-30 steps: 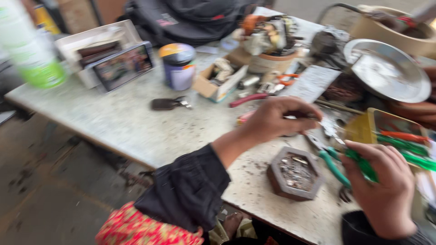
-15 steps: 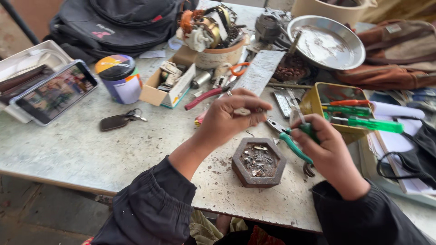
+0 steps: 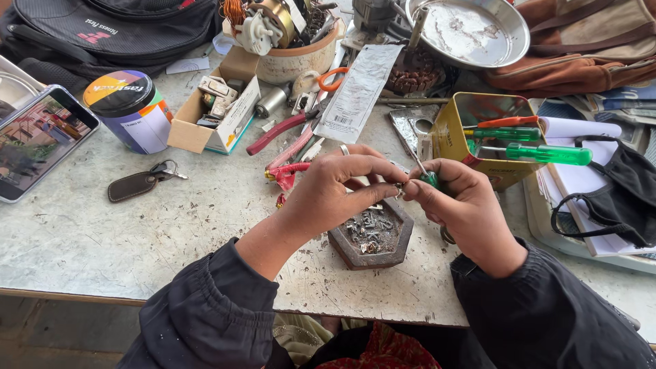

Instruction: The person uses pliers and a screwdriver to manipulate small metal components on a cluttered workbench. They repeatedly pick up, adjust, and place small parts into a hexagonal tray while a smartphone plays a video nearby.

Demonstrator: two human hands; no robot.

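Observation:
My left hand (image 3: 335, 195) and my right hand (image 3: 465, 205) meet fingertip to fingertip just above a dark hexagonal wooden tray (image 3: 342, 254) that holds several small metal bits. The left hand's thumb and fingers pinch a tiny metal part (image 3: 398, 186). In the right hand is a green-handled tool (image 3: 428, 179), its thin metal shaft pointing up and away; the tip touches the small part. Most of the handle is hidden by the fingers. Both forearms are in black sleeves.
A yellow tin (image 3: 444, 137) with green and orange screwdrivers stands just behind my right hand. Red-handled pliers (image 3: 280, 130), a cardboard box (image 3: 198, 133), a round can (image 3: 130, 109), a phone (image 3: 37, 140), a key fob (image 3: 133, 184) and a metal pan (image 3: 471, 31) crowd the worn table.
My hands have come together over the hexagonal tray. The right hand rose from the lower right with the green tool to meet the left. The view shifted closer.

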